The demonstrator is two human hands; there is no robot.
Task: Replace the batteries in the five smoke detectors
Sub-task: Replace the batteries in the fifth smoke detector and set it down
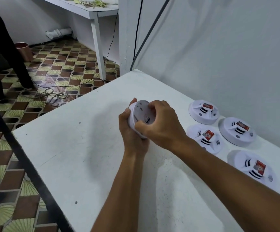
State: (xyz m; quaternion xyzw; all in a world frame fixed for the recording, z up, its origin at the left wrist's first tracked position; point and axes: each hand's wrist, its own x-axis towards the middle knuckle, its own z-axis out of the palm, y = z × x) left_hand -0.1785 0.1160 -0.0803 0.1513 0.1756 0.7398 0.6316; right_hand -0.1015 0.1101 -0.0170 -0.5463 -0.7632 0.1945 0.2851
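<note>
Two hands' fingers (152, 107) around one smoke detector (140, 113) above table (85, 156).

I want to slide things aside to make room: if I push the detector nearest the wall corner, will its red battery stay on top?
Probably not for long. The red battery only lies loose on the far detector, over its raised ribs, so a jolt could tip it off. The detector itself looks flat-bottomed and should slide on the white table, not roll.

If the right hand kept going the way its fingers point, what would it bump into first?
Nothing new: the right hand already grips the held smoke detector, fingers curled onto its back. Pushing on, it would probably press the detector into the left hand behind it.
</note>
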